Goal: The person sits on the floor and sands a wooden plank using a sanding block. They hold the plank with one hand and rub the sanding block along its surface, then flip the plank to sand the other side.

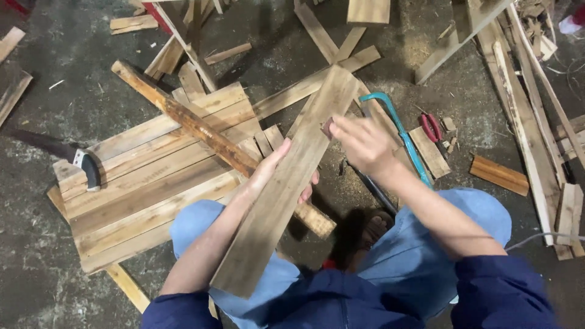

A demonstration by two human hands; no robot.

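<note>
Head view: plank (286,183), tilted across the lap. Left hand (274,170), fingers wrapped around plank's middle. Right hand (359,143), fingers loosely curled, touching plank's right edge; grip blurred, cannot tell. Nearby: pallet (146,183), teal hacksaw (396,131), red pliers (432,127).

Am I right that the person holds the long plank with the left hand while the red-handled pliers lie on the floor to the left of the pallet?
Not quite. The head view shows the red-handled pliers on the right, beyond the teal hacksaw. The left hand does hold the long plank.

Left hand (272,172) holds a plank (291,180); right hand (358,145) rubs its edge.
</note>
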